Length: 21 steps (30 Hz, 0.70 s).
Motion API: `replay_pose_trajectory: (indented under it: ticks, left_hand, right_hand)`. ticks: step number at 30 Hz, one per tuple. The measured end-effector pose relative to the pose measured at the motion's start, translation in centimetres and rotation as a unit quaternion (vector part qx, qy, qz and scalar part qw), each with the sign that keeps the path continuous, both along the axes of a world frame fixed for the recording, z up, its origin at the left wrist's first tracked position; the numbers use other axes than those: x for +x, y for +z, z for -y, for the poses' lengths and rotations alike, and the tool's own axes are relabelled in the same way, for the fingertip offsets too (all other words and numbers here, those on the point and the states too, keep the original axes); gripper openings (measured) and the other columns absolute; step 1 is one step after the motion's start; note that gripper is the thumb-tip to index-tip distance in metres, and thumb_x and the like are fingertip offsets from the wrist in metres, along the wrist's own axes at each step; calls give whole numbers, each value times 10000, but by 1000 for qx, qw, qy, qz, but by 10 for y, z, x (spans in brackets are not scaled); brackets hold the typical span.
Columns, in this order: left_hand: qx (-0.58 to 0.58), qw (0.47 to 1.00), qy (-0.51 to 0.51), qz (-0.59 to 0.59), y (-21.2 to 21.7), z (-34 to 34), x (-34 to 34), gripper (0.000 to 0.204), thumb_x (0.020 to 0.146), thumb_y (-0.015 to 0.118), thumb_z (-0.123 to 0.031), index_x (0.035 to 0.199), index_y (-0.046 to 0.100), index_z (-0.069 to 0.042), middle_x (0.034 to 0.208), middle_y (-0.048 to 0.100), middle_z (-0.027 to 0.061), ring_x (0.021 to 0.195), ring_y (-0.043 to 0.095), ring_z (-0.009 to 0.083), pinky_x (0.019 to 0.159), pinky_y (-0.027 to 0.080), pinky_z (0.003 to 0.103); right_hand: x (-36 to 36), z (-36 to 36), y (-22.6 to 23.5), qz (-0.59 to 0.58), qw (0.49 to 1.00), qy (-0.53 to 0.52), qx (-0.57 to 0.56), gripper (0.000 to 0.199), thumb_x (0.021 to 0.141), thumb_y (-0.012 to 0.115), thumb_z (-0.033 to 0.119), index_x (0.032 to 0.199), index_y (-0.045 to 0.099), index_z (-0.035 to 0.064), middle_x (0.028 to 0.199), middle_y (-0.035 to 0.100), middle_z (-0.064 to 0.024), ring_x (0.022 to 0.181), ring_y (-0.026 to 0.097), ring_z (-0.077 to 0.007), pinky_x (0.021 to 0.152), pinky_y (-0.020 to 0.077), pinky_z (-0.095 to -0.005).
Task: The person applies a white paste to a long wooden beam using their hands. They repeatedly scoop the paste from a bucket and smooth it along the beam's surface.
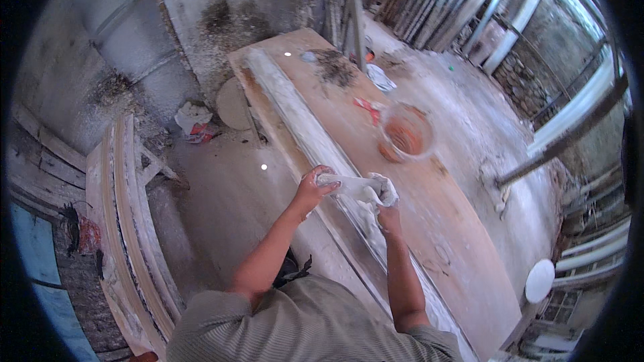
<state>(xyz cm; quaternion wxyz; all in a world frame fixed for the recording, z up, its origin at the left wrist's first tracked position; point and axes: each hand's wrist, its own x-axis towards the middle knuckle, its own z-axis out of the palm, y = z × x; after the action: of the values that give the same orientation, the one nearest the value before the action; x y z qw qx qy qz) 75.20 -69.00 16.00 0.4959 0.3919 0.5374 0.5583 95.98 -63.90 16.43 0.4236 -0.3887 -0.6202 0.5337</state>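
Note:
A wet, white, plaster-coated strip (354, 186) is stretched between my two hands, above a long mould. My left hand (312, 189) grips one end of it, thumb and fingers closed. At the other end my right hand (389, 213) is closed round a thicker white clump and is itself smeared white. Below them, the long narrow mould (288, 94) runs diagonally along the table, covered with a lumpy white layer. Whether the strip touches this layer is hard to tell.
On the wooden table (463, 228) stand an orange-stained bucket (407, 131) and, beside it, a red-and-white scrap (369, 108). A dark dried patch (335, 67) marks its far end. Long mouldings on a trestle (124, 228) stand to the left. Poles (436, 7) lean at the back.

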Motion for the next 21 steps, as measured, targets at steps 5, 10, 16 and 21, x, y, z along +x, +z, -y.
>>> replay_pose_trajectory:
  ticks: [5,10,16,21]
  left_hand:
    - [22,985,115,127,-18,-32,-124,226,870,622,-114,1075,548,-56,1025,586,39,943,556,127,847,446,272]
    - [17,978,176,108,-7,-64,-231,205,909,575,-132,1097,559,-52,1057,587,58,996,546,136,879,440,285]
    - [40,972,214,92,-48,-147,-322,235,955,507,-171,1143,552,-38,1085,585,76,1035,544,156,909,437,296]
    - [30,969,236,60,-66,-227,-400,286,965,490,-234,1186,524,-55,1103,572,69,1048,516,152,934,388,287]
  right_hand:
    - [-145,-77,-28,0,1000,-3,-18,258,857,638,93,1100,605,15,972,637,-27,864,579,-117,787,468,-276]
    - [-263,-130,-17,69,997,34,6,239,838,656,97,1050,632,-9,933,655,-49,861,588,-135,786,465,-279]
    - [-349,-230,-67,179,983,24,39,295,824,627,59,1103,592,-27,1106,627,-141,1028,594,-249,898,444,-336]
    - [-430,-312,-104,271,962,12,-29,322,807,616,65,1106,579,-49,1108,617,-185,1060,583,-282,911,435,-347]
